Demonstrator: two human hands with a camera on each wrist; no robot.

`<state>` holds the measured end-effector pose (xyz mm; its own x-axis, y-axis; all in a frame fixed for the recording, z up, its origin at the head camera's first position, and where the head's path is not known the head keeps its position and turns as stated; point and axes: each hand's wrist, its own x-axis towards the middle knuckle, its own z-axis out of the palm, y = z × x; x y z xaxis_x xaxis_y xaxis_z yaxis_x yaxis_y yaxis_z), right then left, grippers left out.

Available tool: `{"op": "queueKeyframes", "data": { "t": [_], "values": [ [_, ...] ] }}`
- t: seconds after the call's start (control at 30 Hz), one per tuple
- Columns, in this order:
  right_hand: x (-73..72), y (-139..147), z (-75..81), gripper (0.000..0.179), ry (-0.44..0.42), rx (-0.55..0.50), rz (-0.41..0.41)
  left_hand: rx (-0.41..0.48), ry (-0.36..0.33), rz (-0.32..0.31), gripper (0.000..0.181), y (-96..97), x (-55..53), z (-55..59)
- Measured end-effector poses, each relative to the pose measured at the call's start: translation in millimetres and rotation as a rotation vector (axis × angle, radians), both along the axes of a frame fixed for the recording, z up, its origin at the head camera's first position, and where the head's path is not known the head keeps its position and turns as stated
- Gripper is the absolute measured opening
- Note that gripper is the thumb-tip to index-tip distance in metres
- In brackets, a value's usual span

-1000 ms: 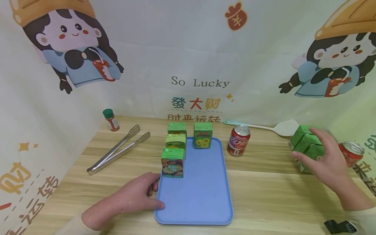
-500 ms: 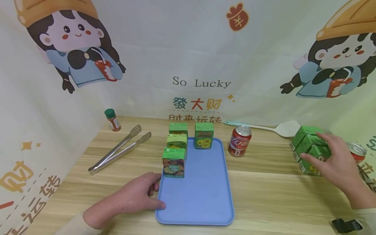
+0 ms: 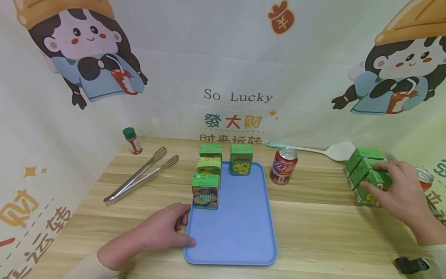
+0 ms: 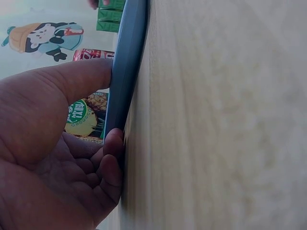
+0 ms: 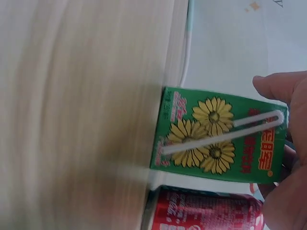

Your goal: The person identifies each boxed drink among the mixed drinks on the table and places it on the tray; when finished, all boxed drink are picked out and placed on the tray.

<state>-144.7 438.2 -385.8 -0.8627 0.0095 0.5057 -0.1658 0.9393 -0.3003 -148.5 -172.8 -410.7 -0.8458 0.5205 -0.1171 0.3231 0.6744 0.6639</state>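
Note:
A blue tray [image 3: 240,232] lies in the middle of the table, with upright green drink cartons standing along its left and far sides. My left hand [image 3: 163,228] grips its left edge, thumb over the rim and fingers curled below, as the left wrist view shows. At the right, a row of three green cartons [image 3: 360,170] stands on the table. My right hand [image 3: 400,190] is spread around the top of the nearest carton [image 5: 216,136], which has yellow flowers and a straw. In the right wrist view a gap shows between the thumb [image 5: 278,86] and this carton.
One red soda can [image 3: 283,166] stands right of the tray; another red can [image 5: 206,211] is beside the carton row, partly behind my right hand. A white spatula [image 3: 336,151] lies at the back. Metal tongs [image 3: 139,178] and a green-capped spice bottle [image 3: 132,140] are left.
My right hand has moved slightly right and lower over the nearest carton in the row, covering more of the can behind it. My left hand stays on the tray edge.

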Motion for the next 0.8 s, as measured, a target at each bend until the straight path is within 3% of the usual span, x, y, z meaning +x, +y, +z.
{"op": "queueKeyframes", "data": {
  "t": [0.1,0.23,0.6,0.8],
  "values": [
    [1.3,3,-1.2,0.048,0.02,0.022,0.043,0.001,0.003,-0.006,0.074,-0.7,0.0,-0.2],
    [2.3,6,0.5,0.047,-0.002,0.039,0.061,0.002,0.005,-0.014,0.07,-1.2,-0.6,-0.7],
    [2.4,6,7.4,0.056,-0.104,0.045,0.016,0.002,0.022,-0.012,0.074,-1.9,-1.3,-0.6],
    [2.0,7,10.1,0.063,-0.207,0.011,-0.04,0.0,0.01,-0.016,0.074,-1.6,-1.6,-0.1]
  ]
}}
